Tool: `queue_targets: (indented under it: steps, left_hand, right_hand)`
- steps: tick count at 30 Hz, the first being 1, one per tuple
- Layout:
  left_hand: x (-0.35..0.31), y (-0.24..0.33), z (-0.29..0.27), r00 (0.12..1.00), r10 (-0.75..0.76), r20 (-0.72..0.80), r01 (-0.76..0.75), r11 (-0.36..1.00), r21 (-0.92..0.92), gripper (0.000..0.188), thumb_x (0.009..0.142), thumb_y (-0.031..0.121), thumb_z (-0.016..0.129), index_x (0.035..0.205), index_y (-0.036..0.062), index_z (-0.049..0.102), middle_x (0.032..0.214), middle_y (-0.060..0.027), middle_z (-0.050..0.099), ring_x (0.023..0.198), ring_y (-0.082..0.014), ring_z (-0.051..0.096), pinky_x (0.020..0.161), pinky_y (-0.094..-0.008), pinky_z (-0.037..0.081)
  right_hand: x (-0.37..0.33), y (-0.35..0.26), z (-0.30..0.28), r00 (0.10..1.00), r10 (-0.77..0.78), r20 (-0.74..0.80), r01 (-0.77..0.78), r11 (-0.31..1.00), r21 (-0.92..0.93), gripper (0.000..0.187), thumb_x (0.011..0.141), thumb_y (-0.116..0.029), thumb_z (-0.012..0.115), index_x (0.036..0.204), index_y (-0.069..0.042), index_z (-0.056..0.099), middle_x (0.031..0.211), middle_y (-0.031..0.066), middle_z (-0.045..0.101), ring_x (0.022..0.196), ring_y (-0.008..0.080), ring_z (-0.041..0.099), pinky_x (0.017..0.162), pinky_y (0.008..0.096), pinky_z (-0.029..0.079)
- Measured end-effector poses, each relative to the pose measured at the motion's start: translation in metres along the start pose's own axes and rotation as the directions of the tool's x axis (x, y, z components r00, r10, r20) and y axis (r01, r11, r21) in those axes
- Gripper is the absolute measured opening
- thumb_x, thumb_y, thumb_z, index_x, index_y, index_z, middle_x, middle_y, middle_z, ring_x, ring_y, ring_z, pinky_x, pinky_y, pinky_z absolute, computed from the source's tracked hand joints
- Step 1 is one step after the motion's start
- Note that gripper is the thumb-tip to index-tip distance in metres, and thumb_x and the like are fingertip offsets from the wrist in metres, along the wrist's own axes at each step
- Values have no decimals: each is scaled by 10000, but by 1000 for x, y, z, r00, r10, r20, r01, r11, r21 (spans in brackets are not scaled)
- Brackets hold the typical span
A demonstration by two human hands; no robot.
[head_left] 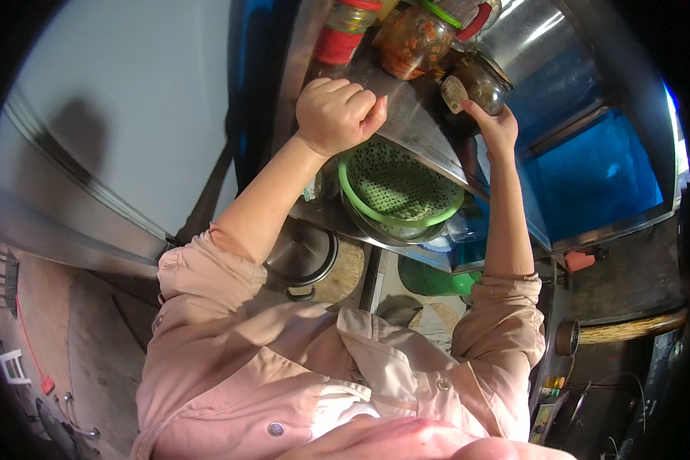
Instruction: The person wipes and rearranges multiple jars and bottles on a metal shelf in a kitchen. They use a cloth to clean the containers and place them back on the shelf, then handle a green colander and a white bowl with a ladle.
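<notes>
My right hand [500,129] grips a dark glass jar [484,86] with a pale label, at the right of the metal shelf [425,123]. My left hand [336,115] is closed in a fist over the shelf's left part, its back toward me. Whether anything is inside that fist is hidden. Just beyond the fist stands a red-lidded, red-banded jar [339,44]. Between my hands and farther back is a large jar [416,44] of reddish contents with a green lid. A green-rimmed colander [399,184] sits on the level below.
An open cabinet door with a blue panel [594,184] stands at the right. A large pale panel [146,84] rises on the left. Lower down are a lidded pot [303,253] and a green bucket [437,277]. A straw broom [632,328] lies at the far right.
</notes>
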State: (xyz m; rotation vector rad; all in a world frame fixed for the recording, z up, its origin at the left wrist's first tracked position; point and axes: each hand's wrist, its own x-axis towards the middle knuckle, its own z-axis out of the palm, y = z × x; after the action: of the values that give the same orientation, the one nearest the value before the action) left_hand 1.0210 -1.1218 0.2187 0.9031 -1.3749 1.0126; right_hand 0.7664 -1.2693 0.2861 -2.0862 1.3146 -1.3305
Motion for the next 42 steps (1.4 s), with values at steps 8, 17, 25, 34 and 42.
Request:
queue_targets:
  steps: [8, 17, 25, 34, 42]
  left_hand:
    - [2, -2, 8, 999, 7, -47, -7, 1000, 10, 314, 711, 168, 679, 519, 153, 431, 511, 9, 466, 487, -176, 497, 478, -307, 363]
    - [0, 0, 5, 1000, -10, -19, 10, 1000, 22, 315, 715, 168, 675, 518, 150, 430, 505, 3, 463, 484, -180, 490, 482, -306, 364]
    - [2, 1, 9, 1000, 0, -9, 1, 1000, 25, 310, 734, 182, 658, 514, 150, 442, 508, -3, 473, 478, -189, 497, 474, -313, 381]
    - [4, 7, 12, 1000, 15, 23, -17, 997, 78, 283, 765, 180, 642, 532, 144, 484, 509, -4, 518, 479, -189, 530, 485, -314, 403]
    - [-7, 23, 35, 992, -72, 108, 75, 997, -24, 241, 789, 115, 683, 585, 116, 555, 559, -67, 536, 512, -256, 544, 511, -363, 441]
  right_hand:
    - [30, 14, 7, 981, 4, 192, -48, 974, 223, 802, 599, -359, 876, 1202, 44, 533, 1099, 139, 643, 967, 181, 615, 821, 307, 493]
    - [39, 18, 0, 985, 69, 155, -63, 997, -43, 875, 606, -323, 902, 1239, 89, 461, 1103, 208, 623, 854, 219, 671, 628, 272, 575]
    - [28, 15, 1, 997, 9, 76, -15, 997, 77, 773, 674, -192, 857, 1266, 79, 441, 1166, 204, 599, 928, 216, 652, 692, 307, 584]
    - [-65, 3, -35, 866, -478, -149, 485, 874, 18, 554, 784, -121, 772, 1253, -17, 497, 1179, 145, 610, 1060, 200, 614, 701, 272, 562]
    - [-292, 71, -125, 982, 105, 158, -96, 993, -65, 264, 801, -39, 696, 1047, -68, 603, 900, 72, 681, 762, 170, 663, 627, 280, 530]
